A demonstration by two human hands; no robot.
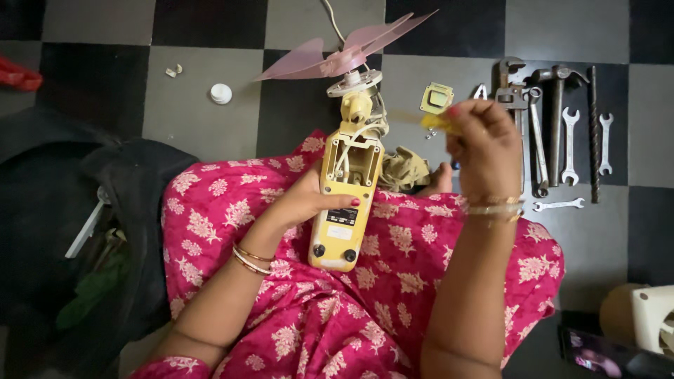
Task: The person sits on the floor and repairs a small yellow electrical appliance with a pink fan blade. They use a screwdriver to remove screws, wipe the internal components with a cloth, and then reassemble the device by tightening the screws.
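The yellow fan body point(345, 203) lies on the person's lap, on pink patterned cloth point(393, 281), its back cavity open with white wires showing. The pink blade point(344, 52) is still mounted on the motor head point(354, 83), which rests on the checkered floor point(203, 112). The left hand point(305, 200) grips the fan body from the side. The right hand point(484, 144) is raised, closed around a small yellow piece point(434, 122), blurred, so what it is cannot be told. A square yellow cover point(437, 97) lies on the floor just beside the head; judging by this, opening up is done and the inner work remains. Spanners point(570, 144), a hammer point(556, 119) and a drill bit point(594, 133) lie in a row to the right, a white cap point(220, 93) to the left
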